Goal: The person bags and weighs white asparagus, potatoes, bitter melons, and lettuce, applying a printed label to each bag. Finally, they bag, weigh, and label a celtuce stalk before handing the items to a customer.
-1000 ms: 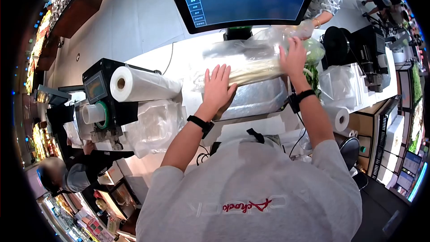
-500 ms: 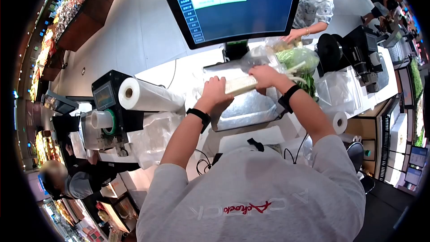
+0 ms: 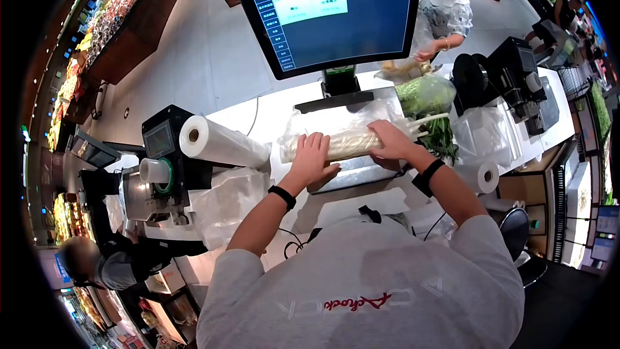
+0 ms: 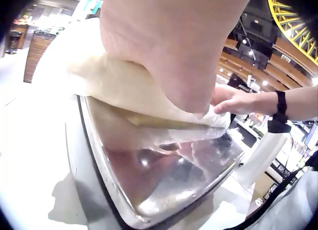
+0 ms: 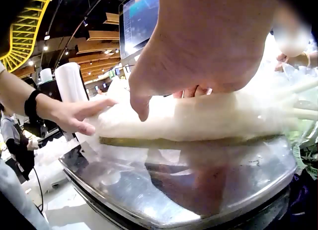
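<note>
A long bundle of pale stalks in a clear plastic bag (image 3: 349,146) lies across the shiny metal scale plate (image 3: 354,177). My left hand (image 3: 311,160) rests on its left end, fingers fairly straight and thumb spread toward me. Farther right, my right hand (image 3: 392,143) grips the bundle from above; in the right wrist view its thumb comes down the near side and the fingers curl over the top. Thin white stalk ends (image 3: 427,120) stick out past that hand. The left wrist view has the left palm covering part of the bagged stalks (image 4: 119,83).
Behind the scale stands a large screen (image 3: 336,22). Bagged greens (image 3: 426,94) and loose dark leaves (image 3: 442,142) lie at the right. A plastic bag roll (image 3: 219,141) and a label machine (image 3: 158,142) stand left. A person (image 3: 442,10) reaches over the counter's far side.
The bundle has come down onto the scale plate, and its plastic now lies close around the stalks. My left fingers have straightened; my right hand has moved toward me. The person opposite has drawn back.
</note>
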Demonstrator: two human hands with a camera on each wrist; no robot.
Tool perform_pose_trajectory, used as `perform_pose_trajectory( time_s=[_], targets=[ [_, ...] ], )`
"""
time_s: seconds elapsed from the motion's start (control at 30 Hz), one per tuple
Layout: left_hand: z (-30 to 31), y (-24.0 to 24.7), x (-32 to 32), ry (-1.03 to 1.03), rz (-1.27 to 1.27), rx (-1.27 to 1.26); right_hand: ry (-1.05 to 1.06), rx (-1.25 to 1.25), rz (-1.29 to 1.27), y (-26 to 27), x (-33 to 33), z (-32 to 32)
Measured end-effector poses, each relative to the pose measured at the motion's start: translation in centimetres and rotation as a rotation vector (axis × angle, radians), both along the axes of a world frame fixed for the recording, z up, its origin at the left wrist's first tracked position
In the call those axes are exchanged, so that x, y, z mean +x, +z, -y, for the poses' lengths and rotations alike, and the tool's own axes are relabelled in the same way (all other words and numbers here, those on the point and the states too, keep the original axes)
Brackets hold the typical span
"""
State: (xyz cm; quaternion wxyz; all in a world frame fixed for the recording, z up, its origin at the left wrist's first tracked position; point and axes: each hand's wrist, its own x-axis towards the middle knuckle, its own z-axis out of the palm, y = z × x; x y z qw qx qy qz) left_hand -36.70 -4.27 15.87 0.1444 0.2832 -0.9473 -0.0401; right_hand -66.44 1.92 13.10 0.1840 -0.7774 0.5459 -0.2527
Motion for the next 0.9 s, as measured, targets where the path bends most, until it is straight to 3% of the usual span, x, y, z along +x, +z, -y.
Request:
perform_pose_trajectory(
  time_s=[0.17,0.27,0.4,0.6,0.7,0.8,0.9],
  targets=[
    [0.5,-2.6,0.9,0.080,0.129,0.173,0.047,0.120,-0.270,0.3,0.2,0.6],
    [1.4,-0.3,-0.1,0.128,0.307,0.241,0.120,0.253,-0.478,1.9,1.0,2.1],
    [1.4,-0.2,0.2,0.137,0.408,0.114,0.193,0.143,-0.512,1.3,0.0,2.5],
    [3.5,1.0,0.3,0.088,0.626,0.571,0.112,0.346,-0.539,2.6,1.2,2.2],
    [3.3,1.8,-0.2,0.125,0.630,0.490,0.098,0.291,-0.553,2.2,1.2,2.4],
    [3.0,0.5,0.6,0.163,0.323,0.124,-0.031,0.082,-0.472,2.2,1.1,1.5],
    [1.3,-0.5,1.3,0.247,0.185,0.055,-0.107,-0.108,-0.408,1.8,1.5,-0.1]
  ],
)
